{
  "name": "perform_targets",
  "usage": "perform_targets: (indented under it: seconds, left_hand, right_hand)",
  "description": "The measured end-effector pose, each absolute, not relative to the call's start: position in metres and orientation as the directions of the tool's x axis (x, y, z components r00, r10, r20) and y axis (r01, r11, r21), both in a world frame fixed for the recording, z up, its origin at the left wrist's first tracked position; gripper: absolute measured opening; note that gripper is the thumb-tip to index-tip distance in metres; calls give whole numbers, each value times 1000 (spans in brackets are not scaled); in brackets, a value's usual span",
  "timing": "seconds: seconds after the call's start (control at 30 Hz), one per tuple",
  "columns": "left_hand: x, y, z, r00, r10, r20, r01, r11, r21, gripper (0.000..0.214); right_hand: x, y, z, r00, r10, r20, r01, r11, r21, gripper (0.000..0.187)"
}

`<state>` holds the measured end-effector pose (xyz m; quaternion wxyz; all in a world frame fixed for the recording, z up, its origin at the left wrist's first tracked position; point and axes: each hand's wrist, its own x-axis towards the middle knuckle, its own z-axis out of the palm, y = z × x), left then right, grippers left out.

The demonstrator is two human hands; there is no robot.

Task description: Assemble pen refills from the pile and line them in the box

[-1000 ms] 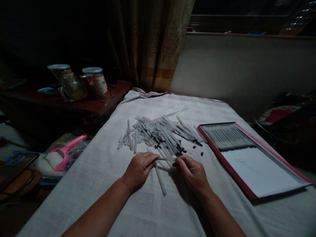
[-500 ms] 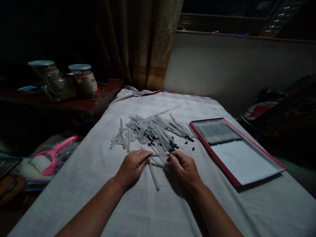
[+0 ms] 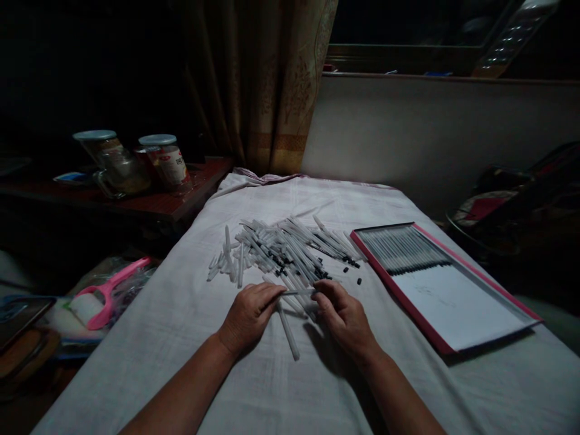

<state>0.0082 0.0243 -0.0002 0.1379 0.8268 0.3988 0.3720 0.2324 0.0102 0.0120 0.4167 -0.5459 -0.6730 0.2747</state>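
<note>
1. Head view, and here we go: the left hand [image 3: 254,311] pinches one end of a slim, translucent grey plastic pen [image 3: 298,293], and the right hand [image 3: 345,314] grips the other between thumb and fingers.
2. The pen spans the gap, just on the near side of a loose heap of clear plastic pens with black ends [image 3: 290,244]. Push its ends out of line and it could bow or spring free.
3. Look below the left fingers: a frosted, pale plastic tube [image 3: 289,335] slants towards us. Touching them? I can't tell. A lowered wrist might roll it.
4. Small black plastic plugs [image 3: 359,281] lie loose; a brush from the right hand could scatter them.
5. Right side, the shallow red-edged box [image 3: 389,287] carries a neat row of grey pens [image 3: 403,246]; one knock on its rim might skew them.
</note>
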Motion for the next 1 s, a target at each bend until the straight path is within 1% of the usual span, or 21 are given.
perform_targets:
  seconds: [0.1, 0.27, 0.33, 0.43, 0.5, 0.6, 0.67, 0.73, 0.8, 0.87, 0.9, 0.93, 0.97, 1.0]
  left_hand:
    - [8, 25, -1, 397, 766, 506, 561, -638, 527, 22]
    - [9, 25, 0, 441, 734, 516, 569, -674, 471, 24]
    - [9, 24, 1, 459, 702, 545, 569, -703, 426, 27]
    - [9, 23, 2, 475, 650, 593, 566, -742, 359, 30]
    - [9, 24, 1, 477, 641, 602, 566, -748, 348, 32]
    - [13, 23, -1, 479, 651, 589, 566, -742, 359, 31]
    - [16, 22, -1, 499, 651, 572, 566, -745, 354, 29]
    - [15, 23, 1, 521, 655, 547, 576, -743, 341, 28]
    - [7, 28, 4, 517, 673, 530, 606, -724, 329, 29]
    - [-11, 40, 7, 465, 709, 530, 667, -674, 316, 35]
    - [-23, 48, 8, 387, 751, 535, 731, -604, 318, 38]
    - [-35, 58, 8, 288, 800, 526, 806, -499, 318, 41]
    - [-47, 68, 7, 172, 853, 492, 877, -360, 317, 45]
    - [-56, 78, 5, 43, 902, 429, 927, -196, 319, 47]
  right_hand:
    - [232, 10, 14, -64, 959, 275, 505, 269, -820, 24]
    - [230, 10, 18, -17, 981, 194, 494, 177, -851, 34]
    - [230, 11, 20, -6, 988, 156, 447, 142, -883, 37]
    - [231, 11, 21, 9, 997, 80, 332, 73, -941, 42]
    - [231, 10, 21, 14, 999, 47, 274, 41, -961, 44]
    - [230, 8, 19, -9, 999, 45, 239, 46, -970, 39]
    - [228, 7, 18, -23, 998, 63, 228, 67, -971, 38]
    - [229, 6, 17, -7, 996, 90, 227, 90, -970, 41]
    - [235, 6, 16, 48, 994, 95, 219, 82, -972, 43]
    - [245, 6, 14, 135, 988, 68, 190, 41, -981, 46]
    - [251, 6, 13, 184, 982, 53, 171, 21, -985, 48]
    - [257, 7, 13, 230, 972, 40, 150, 6, -989, 50]
    - [262, 7, 12, 268, 963, 29, 128, -6, -992, 52]
    - [266, 7, 11, 295, 955, 17, 106, -15, -994, 53]
